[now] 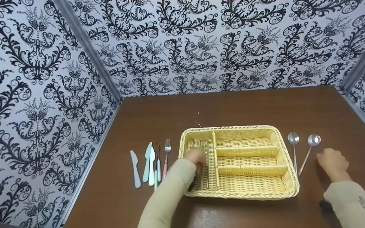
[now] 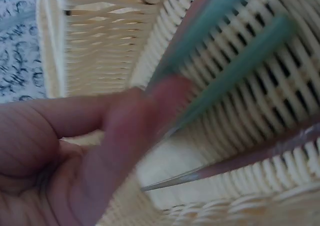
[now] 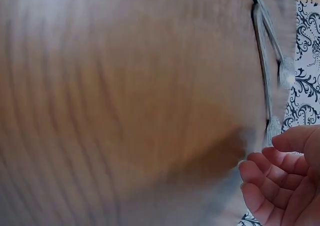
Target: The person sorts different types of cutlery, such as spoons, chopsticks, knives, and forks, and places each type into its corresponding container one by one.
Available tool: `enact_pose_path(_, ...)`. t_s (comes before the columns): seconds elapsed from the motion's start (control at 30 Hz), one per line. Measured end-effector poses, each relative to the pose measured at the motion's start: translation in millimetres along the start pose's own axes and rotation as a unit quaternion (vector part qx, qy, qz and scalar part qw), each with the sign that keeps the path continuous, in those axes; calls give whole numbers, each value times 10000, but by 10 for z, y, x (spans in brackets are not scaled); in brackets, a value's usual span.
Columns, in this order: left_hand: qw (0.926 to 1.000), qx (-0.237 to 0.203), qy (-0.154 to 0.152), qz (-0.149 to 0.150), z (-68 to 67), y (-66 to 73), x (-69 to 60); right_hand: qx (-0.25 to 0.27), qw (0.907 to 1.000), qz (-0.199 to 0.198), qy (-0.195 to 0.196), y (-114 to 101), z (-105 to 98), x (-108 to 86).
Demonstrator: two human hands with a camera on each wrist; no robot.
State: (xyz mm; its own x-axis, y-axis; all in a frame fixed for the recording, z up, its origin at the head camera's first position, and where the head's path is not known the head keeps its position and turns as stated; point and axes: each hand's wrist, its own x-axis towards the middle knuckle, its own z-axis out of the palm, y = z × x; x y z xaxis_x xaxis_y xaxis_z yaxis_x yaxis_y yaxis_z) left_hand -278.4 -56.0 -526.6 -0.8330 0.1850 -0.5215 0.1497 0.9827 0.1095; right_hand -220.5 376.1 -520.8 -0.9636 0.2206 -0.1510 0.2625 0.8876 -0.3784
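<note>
My left hand (image 1: 196,157) reaches down into the long left compartment of a pale wicker cutlery basket (image 1: 233,128). In the left wrist view its thumb and forefinger come together on a green-handled utensil (image 2: 212,28); blur hides the exact grip. A second green handle (image 2: 245,65) lies close by on the woven floor, and a utensil with a pinkish handle (image 2: 250,153) lies along the wall. My right hand (image 1: 333,161) rests to the right of the basket, fingers loosely curled and holding nothing. Two metal spoons (image 1: 293,139) lie between it and the basket.
Left of the basket lie several table knives, including a pale blue one (image 1: 135,169) and a white one (image 1: 151,167), with a pink-handled fork (image 1: 168,146) near the rim. Dividers (image 1: 249,151) split the basket's right side into three compartments. Patterned walls (image 1: 188,47) bound the brown table (image 1: 249,107).
</note>
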Motion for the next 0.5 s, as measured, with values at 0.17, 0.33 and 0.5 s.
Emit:
enact_pose_path(0.17,9993,230,259,104,648,-274,1127,73,10000,29,-26,1,9,-4)
enact_pose_path(0.33,9967,441,674,48,1093,-437,1886,103,9999,-27,-58,-24,10,1)
enact_pose_path(0.5,9896,462,1339,263,1526,-636,2652,105,9999,-55,-35,-44,21,30)
